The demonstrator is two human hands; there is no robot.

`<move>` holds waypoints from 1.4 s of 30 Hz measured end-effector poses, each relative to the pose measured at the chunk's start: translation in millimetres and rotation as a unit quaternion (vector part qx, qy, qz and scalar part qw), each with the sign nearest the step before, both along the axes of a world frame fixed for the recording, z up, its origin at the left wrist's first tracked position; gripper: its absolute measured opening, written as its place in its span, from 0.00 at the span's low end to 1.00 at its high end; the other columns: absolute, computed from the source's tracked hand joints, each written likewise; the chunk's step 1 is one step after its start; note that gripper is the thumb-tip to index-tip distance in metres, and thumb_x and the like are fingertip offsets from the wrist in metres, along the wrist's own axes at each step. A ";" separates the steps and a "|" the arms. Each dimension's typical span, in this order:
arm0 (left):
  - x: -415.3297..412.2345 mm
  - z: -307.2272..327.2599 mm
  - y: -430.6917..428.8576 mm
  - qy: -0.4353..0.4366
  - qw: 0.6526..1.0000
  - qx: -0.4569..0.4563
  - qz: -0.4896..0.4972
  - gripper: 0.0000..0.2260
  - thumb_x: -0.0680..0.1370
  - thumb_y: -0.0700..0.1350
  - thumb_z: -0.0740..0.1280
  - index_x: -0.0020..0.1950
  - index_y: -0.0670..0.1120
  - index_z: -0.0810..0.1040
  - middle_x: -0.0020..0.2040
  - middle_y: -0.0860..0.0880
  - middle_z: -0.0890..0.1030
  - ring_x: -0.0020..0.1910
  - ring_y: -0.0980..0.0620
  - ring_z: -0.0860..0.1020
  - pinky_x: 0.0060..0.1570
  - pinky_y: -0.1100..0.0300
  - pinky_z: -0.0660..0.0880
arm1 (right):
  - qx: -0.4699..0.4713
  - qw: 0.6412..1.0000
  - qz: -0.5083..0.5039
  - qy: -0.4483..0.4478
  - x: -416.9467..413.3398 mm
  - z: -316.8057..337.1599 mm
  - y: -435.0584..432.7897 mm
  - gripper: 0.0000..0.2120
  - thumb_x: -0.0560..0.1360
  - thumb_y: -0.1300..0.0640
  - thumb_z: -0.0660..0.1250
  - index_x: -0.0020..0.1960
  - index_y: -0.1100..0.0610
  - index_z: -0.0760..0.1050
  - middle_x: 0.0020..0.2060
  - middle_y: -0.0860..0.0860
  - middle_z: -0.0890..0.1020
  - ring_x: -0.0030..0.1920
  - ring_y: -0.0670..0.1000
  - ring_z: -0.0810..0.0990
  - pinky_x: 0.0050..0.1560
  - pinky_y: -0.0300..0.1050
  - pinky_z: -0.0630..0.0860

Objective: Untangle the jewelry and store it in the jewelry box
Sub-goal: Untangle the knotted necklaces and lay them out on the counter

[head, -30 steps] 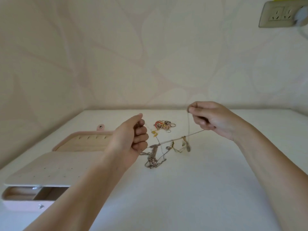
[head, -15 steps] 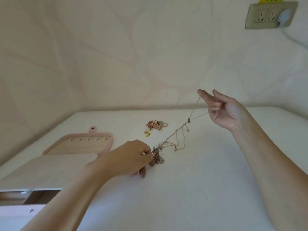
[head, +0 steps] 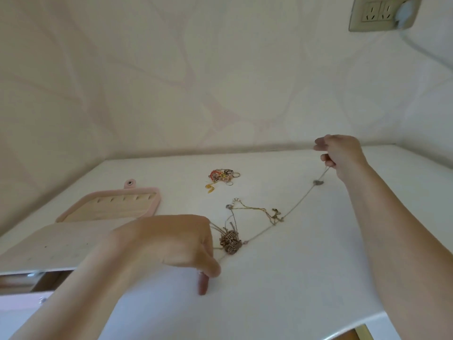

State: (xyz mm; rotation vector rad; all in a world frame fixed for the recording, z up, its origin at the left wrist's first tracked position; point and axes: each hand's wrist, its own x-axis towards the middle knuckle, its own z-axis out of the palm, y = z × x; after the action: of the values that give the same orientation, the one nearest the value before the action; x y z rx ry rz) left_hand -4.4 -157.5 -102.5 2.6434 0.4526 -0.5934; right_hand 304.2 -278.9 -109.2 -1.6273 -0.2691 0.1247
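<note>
Right of the box (head: 107, 207), which is open with no jewelry seen in it, the knot (head: 230, 242) lies tangled on the table (head: 282, 290). Left hand (head: 169, 244), just right of the box, fingers curled, pinches the chain (head: 300, 200) beside the knot. Right hand (head: 343, 155), far right of the box, pinches the chain's other end, so it runs taut. Pile (head: 223, 176) beyond the box is unsorted. Looks early: nothing freed, nothing stored.
</note>
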 end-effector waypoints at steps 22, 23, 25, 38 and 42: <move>40.0 -46.3 -22.0 -0.274 0.958 0.078 -0.015 0.19 0.82 0.49 0.56 0.73 0.55 0.62 0.73 0.60 0.62 0.71 0.59 0.61 0.65 0.67 0.54 | -0.541 0.839 0.026 -0.041 16.5 2.2 -36.8 0.13 0.76 0.56 0.66 0.53 0.65 0.73 0.56 0.58 0.74 0.59 0.60 0.74 0.53 0.48 0.70; 41.6 -49.2 -20.5 -0.244 0.967 0.071 -0.023 0.20 0.82 0.51 0.53 0.75 0.56 0.58 0.75 0.60 0.58 0.73 0.60 0.55 0.70 0.63 0.49 | -0.553 0.826 0.085 -0.065 11.3 8.2 -34.9 0.15 0.75 0.56 0.69 0.55 0.66 0.75 0.55 0.58 0.76 0.55 0.58 0.76 0.53 0.47 0.72; 42.8 -51.3 -15.3 -0.177 0.982 0.064 -0.012 0.23 0.82 0.55 0.50 0.76 0.57 0.51 0.77 0.60 0.49 0.75 0.62 0.45 0.73 0.53 0.40 | -0.522 0.814 0.234 -0.101 -8.2 19.0 -30.3 0.13 0.71 0.58 0.73 0.54 0.59 0.79 0.48 0.54 0.81 0.43 0.51 0.79 0.45 0.42 0.74; 31.8 -48.2 18.9 -0.075 0.981 0.097 0.148 0.23 0.82 0.58 0.42 0.76 0.59 0.41 0.77 0.59 0.39 0.76 0.54 0.37 0.71 0.37 0.39 | -0.656 0.632 0.369 -0.186 -67.4 9.9 15.4 0.13 0.68 0.54 0.75 0.48 0.60 0.83 0.38 0.51 0.79 0.41 0.50 0.76 0.42 0.41 0.71; 31.7 -48.4 27.1 -0.046 0.982 0.112 0.146 0.32 0.77 0.67 0.48 0.76 0.58 0.40 0.76 0.60 0.38 0.75 0.56 0.37 0.70 0.36 0.42 | -0.703 0.617 0.296 -0.192 -52.8 14.1 4.3 0.12 0.71 0.53 0.72 0.35 0.58 0.73 0.29 0.51 0.71 0.29 0.51 0.67 0.30 0.41 0.62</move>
State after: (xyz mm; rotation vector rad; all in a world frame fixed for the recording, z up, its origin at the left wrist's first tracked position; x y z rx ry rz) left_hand 27.3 -130.4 -150.9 2.7232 0.9050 -0.3436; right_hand 251.4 -274.6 -95.0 -3.0831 -1.3024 0.6187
